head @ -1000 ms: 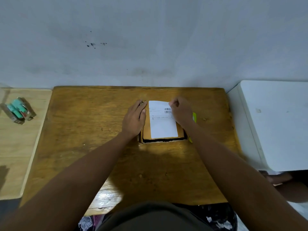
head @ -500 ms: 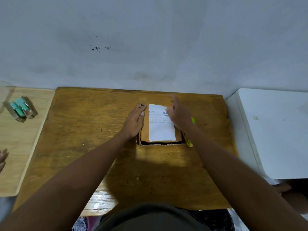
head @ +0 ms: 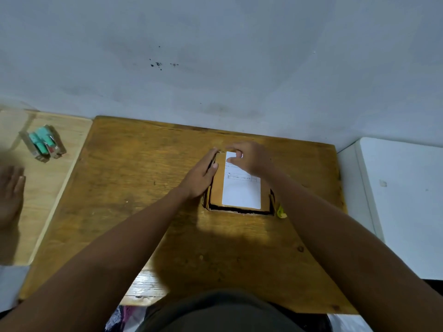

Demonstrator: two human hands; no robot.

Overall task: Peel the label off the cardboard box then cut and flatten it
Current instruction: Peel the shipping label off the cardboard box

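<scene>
Right hand [head: 249, 158] pinches at the label [head: 241, 190] top edge, left hand [head: 200, 176] flat beside, bracing the box [head: 217, 185]; judged risk: label tearing if pulled sharply.

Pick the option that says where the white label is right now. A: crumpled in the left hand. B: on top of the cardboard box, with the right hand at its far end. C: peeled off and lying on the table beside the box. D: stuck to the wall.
B: the white label lies flat on top of the cardboard box, the right hand sits at its far end, and the left hand rests against the box's left side.
</scene>
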